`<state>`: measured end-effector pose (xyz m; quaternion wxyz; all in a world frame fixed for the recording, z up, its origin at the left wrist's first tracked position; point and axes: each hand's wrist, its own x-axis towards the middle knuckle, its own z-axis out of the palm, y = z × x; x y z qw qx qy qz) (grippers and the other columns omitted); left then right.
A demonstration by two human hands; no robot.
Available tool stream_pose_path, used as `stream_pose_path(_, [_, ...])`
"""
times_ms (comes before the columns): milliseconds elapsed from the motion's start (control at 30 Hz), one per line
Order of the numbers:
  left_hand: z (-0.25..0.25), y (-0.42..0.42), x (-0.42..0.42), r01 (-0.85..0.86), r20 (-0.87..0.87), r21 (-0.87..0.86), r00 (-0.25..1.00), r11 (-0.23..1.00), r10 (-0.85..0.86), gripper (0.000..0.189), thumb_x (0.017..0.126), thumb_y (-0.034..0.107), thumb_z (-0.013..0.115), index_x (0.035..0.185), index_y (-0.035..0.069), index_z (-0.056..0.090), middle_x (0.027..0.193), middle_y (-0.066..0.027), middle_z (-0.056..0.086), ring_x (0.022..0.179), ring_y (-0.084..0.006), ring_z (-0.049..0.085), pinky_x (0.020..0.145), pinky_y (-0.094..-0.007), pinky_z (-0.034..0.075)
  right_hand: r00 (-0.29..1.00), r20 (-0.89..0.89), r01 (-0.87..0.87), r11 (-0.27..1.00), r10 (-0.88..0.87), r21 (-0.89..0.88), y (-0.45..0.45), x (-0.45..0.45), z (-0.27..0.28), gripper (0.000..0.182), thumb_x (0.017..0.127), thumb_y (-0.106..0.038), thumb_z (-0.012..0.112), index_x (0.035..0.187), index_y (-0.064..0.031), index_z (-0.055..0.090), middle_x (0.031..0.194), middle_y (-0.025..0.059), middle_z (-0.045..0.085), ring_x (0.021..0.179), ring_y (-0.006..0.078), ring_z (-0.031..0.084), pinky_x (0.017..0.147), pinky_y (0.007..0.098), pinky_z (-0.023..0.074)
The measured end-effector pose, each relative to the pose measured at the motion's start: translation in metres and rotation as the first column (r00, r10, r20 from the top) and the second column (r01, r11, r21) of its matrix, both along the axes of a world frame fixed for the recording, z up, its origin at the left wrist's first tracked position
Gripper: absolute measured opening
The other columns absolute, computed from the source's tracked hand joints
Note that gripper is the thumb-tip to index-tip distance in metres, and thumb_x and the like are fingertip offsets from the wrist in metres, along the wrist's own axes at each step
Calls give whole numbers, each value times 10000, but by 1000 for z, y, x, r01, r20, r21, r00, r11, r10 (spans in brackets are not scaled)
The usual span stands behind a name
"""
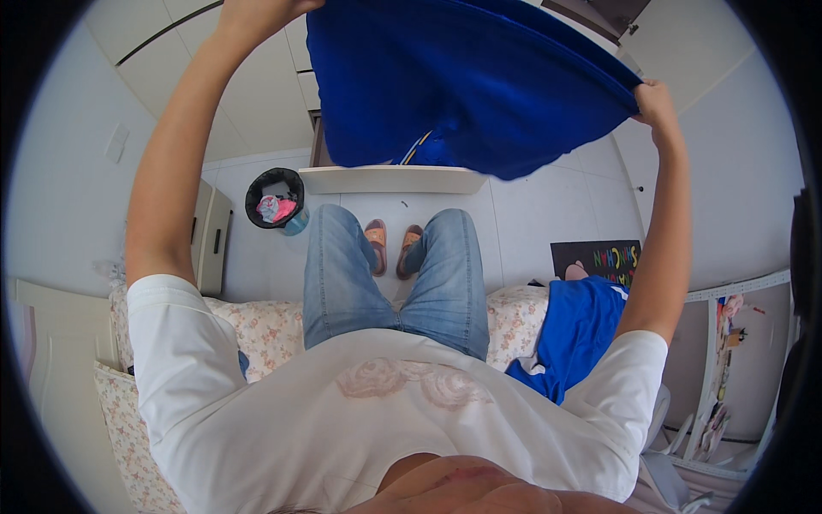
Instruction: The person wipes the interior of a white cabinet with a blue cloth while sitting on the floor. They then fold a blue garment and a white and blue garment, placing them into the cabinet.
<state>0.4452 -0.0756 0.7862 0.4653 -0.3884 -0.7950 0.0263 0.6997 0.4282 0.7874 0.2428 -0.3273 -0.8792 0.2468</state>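
A blue fabric garment (449, 83) hangs stretched out in the air before me, its upper part cut off by the picture's top edge. My right hand (655, 103) pinches one corner at the right end of its folded edge. At the top left, my left hand (302, 5) holds the opposite corner and is only partly in view. Behind the cloth, an open drawer (392, 180) shows its pale front panel. Inside it lies a blue item with white and yellow stripes (420, 148), mostly hidden by the garment.
A bin with a black liner (275, 177) stands left of the drawer. Another blue garment (578, 327) lies on the floral bed cover (520, 315) at my right. A dark mat with colourful lettering (594, 257) is on the tiled floor. A small cabinet (215, 238) stands at left.
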Motion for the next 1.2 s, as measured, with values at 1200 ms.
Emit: stream_pose_path(1200, [-5, 47, 138, 313, 725, 627, 100, 713, -681, 347, 908, 342, 736, 1001, 11, 684, 916, -117, 724, 846, -240, 718, 734, -323, 544, 596, -777, -795, 12, 204, -606, -181, 29, -10, 352, 1035, -176, 356, 1078, 102, 568, 1072, 223, 627, 1012, 349, 665, 909, 502, 602])
